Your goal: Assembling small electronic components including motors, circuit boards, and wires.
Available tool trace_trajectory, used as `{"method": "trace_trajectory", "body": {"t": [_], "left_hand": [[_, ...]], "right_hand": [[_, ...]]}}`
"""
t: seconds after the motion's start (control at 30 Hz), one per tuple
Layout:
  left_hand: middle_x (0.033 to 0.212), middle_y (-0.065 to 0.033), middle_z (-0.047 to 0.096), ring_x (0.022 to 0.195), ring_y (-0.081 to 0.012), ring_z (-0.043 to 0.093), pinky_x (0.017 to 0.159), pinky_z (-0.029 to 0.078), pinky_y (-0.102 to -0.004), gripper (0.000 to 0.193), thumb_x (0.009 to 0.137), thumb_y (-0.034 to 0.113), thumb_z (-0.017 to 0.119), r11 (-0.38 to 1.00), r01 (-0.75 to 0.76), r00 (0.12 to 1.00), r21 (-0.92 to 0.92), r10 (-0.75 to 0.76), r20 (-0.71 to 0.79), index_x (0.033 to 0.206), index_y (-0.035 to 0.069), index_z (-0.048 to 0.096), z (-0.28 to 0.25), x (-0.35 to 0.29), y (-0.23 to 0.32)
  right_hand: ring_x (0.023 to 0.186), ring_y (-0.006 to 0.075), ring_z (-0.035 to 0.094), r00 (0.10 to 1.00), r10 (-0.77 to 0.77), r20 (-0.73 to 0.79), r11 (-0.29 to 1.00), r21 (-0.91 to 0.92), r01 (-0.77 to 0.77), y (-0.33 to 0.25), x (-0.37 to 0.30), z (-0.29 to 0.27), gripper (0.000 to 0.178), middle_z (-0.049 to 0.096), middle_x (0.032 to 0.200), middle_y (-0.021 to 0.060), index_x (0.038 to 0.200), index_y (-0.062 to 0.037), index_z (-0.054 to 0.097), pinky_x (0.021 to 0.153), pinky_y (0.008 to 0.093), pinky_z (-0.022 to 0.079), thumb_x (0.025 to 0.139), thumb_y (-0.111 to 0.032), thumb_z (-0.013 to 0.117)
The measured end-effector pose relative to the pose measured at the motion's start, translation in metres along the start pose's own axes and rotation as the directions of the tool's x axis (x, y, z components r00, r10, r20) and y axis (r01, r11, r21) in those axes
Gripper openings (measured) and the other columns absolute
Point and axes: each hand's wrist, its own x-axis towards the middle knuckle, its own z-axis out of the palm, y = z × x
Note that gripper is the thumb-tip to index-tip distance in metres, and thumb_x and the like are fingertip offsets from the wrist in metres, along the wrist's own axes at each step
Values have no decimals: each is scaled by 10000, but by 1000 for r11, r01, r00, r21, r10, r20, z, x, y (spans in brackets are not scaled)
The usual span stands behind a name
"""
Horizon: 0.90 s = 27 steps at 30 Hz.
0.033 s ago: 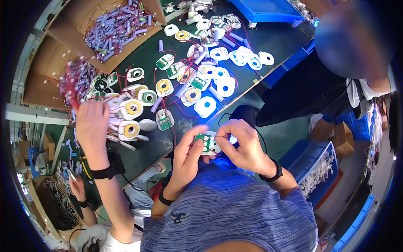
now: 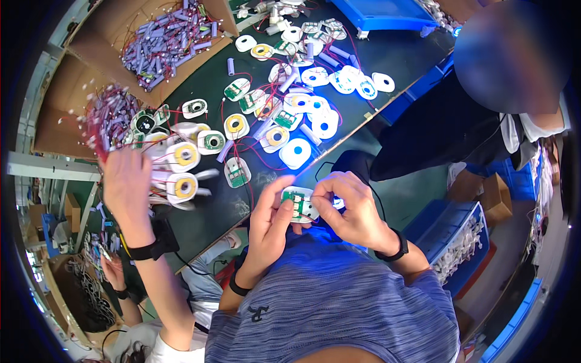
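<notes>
In front of my body, my left hand (image 2: 272, 221) is closed around a white plastic housing half with a green circuit board (image 2: 295, 204), its thumb pressed on the board. My right hand (image 2: 346, 202) is at the housing's right side, with thumb and index finger pinched together. Whatever lies between those fingertips is too small or too hidden to name. A dark red wire shows along the lower part of the housing. Beyond my hands, more white housings (image 2: 296, 153) with circuit boards, yellow rings and red wires lie strewn on the dark green table (image 2: 209, 69).
A co-worker's hand (image 2: 128, 184) reaches in from the left beside a pile of housings (image 2: 181, 154). Cardboard boxes (image 2: 78, 54) hold purple cylindrical cells (image 2: 163, 45) with wires. A blue tray (image 2: 387, 15) stands far right; a blue bin (image 2: 445, 233) of white parts is at right.
The co-worker's hand has shifted slightly left, and some piled housings beside it have moved a little. My own two hands look almost unmoved, still at the housing.
</notes>
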Motion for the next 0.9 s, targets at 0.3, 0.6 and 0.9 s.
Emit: {"method": "trace_trajectory", "body": {"t": [0.3, 0.6, 0.9], "left_hand": [[918, -103, 601, 743, -102, 580, 622, 472, -204, 264, 923, 134, 445, 997, -17, 999, 76, 19, -37, 1113, -47, 478, 14, 5, 1], [920, -92, 599, 758, -95, 577, 630, 487, -208, 259, 920, 125, 449, 995, -27, 999, 98, 30, -28, 1103, -55, 485, 24, 7, 2], [918, -90, 605, 752, -89, 580, 626, 490, -207, 259, 917, 124, 457, 982, -53, 998, 181, 59, -30, 1105, -50, 487, 32, 7, 2]], "right_hand": [[557, 192, 533, 995, -94, -20, 981, -173, 90, 2, -10, -7, 114, 550, 617, 27, 774, -79, 564, 526, 316, 351, 712, -108, 656], [516, 183, 537, 985, -135, -105, 984, -134, 121, 9, -16, -8, 136, 565, 607, 39, 793, -57, 557, 507, 312, 349, 712, -91, 660], [507, 191, 528, 986, -86, -140, 990, -119, 69, 7, -20, -11, 109, 570, 613, 51, 785, -49, 547, 506, 316, 347, 730, -73, 639]]}}
